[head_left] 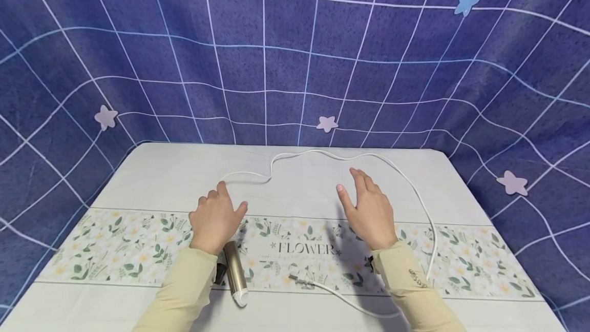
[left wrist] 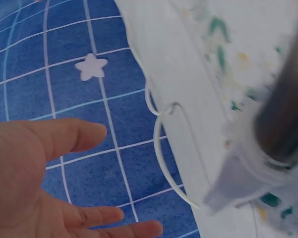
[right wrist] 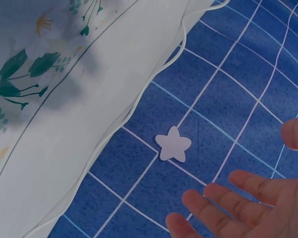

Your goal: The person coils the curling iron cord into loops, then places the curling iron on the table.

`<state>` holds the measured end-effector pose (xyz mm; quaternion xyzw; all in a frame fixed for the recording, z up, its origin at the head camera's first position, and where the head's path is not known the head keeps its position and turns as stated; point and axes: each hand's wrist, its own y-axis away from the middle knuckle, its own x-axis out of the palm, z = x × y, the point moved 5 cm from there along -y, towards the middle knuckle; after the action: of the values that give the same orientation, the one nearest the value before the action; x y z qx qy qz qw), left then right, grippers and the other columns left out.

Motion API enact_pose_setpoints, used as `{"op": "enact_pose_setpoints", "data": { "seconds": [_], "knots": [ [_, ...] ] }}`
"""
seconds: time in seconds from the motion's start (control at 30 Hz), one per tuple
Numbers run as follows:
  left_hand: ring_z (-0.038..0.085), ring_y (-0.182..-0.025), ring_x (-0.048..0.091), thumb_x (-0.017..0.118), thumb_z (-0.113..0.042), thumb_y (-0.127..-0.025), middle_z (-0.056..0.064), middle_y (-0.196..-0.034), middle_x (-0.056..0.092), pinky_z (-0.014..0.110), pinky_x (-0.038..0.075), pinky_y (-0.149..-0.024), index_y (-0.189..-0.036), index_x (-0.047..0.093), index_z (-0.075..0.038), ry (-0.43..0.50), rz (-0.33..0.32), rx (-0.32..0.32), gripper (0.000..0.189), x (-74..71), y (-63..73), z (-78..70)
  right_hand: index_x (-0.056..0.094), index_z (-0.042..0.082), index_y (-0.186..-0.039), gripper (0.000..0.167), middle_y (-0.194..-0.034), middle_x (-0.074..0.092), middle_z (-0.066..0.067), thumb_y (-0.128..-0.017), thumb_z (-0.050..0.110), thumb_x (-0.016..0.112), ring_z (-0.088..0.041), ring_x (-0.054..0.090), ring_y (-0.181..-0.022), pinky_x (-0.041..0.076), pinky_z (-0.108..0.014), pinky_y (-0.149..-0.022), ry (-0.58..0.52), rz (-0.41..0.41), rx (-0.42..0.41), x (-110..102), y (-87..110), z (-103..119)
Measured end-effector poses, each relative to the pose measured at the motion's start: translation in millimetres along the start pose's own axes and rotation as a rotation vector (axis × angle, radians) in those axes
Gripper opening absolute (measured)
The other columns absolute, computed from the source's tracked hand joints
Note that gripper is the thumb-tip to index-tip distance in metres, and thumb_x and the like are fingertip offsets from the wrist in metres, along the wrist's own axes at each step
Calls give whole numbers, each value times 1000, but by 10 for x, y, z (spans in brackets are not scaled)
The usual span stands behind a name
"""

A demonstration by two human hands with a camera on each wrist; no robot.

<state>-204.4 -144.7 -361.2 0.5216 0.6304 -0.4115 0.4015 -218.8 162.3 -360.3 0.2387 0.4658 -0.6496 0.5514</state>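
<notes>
My left hand (head_left: 214, 222) hovers at the left of the table, fingers loosely spread and holding nothing. Under its wrist lies a gold rod-shaped device (head_left: 236, 270) with a white tip, its far part hidden by the hand; its exact kind is unclear. A white cord (head_left: 329, 154) runs from behind the left index finger, arcs along the back, and passes under the right forearm. Its plug end (head_left: 300, 279) lies near the table's middle. My right hand (head_left: 370, 214) is held above the cloth, with nothing in its grasp. The left wrist view shows the cord (left wrist: 160, 151) apart from that hand.
A white tablecloth (head_left: 184, 160) with a floral band (head_left: 138, 250) covers the table. Behind and at both sides hangs a blue grid-patterned curtain (head_left: 286, 76) with star shapes. The cord loops close to the table's back edge.
</notes>
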Motion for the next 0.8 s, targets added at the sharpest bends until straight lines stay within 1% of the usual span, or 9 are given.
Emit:
{"op": "enact_pose_setpoints", "data": {
  "seconds": [0.13, 0.33, 0.47, 0.57, 0.67, 0.7, 0.8],
  "knots": [
    [51, -93, 59, 66, -37, -95, 34, -100, 57, 62, 52, -70, -127, 44, 17, -25, 17, -2, 66, 45, 28, 68, 43, 2, -152, 63, -150, 47, -25, -105, 44, 50, -47, 51, -129, 41, -61, -103, 2, 6, 9, -5, 8, -26],
    [51, -80, 60, 69, -32, -94, 33, -92, 57, 59, 53, -63, -118, 49, 19, -47, 18, 27, 59, 66, 82, 114, 44, 2, -151, 63, -148, 49, -25, -105, 44, 51, -48, 52, -128, 42, -61, -102, 2, 0, 9, -8, 31, -66],
    [46, -71, 62, 70, -33, -94, 30, -85, 57, 54, 53, -58, -116, 51, 22, -71, 58, 19, 62, 91, 138, 147, 44, 1, -151, 63, -146, 50, -26, -105, 44, 52, -48, 53, -126, 43, -61, -100, 4, 0, 7, 1, 45, -86],
    [41, -66, 61, 70, -36, -93, 27, -79, 56, 50, 53, -55, -111, 50, 24, -86, 90, 7, 66, 121, 172, 177, 45, 1, -150, 63, -145, 50, -27, -105, 43, 52, -49, 54, -124, 44, -61, -98, 9, -4, 5, 1, 51, -95],
    [36, -61, 60, 70, -38, -93, 25, -75, 55, 47, 51, -53, -105, 50, 23, -88, 109, -2, 66, 148, 196, 203, 45, 0, -150, 63, -145, 51, -27, -105, 43, 52, -49, 55, -123, 45, -61, -97, 13, -5, 5, 1, 55, -100],
    [35, -59, 59, 71, -39, -93, 24, -73, 54, 46, 51, -52, -101, 50, 21, -86, 112, -4, 64, 155, 202, 211, 45, 0, -150, 63, -145, 51, -27, -105, 43, 52, -50, 55, -123, 45, -61, -97, 14, -3, 6, 1, 57, -101],
    [32, -57, 58, 72, -39, -93, 20, -68, 54, 44, 50, -50, -95, 50, 18, -67, 139, -19, 61, 177, 221, 230, 45, 0, -150, 63, -144, 51, -28, -105, 43, 52, -49, 55, -123, 45, -61, -97, 15, 6, 9, 5, 64, -103]
  ]
}}
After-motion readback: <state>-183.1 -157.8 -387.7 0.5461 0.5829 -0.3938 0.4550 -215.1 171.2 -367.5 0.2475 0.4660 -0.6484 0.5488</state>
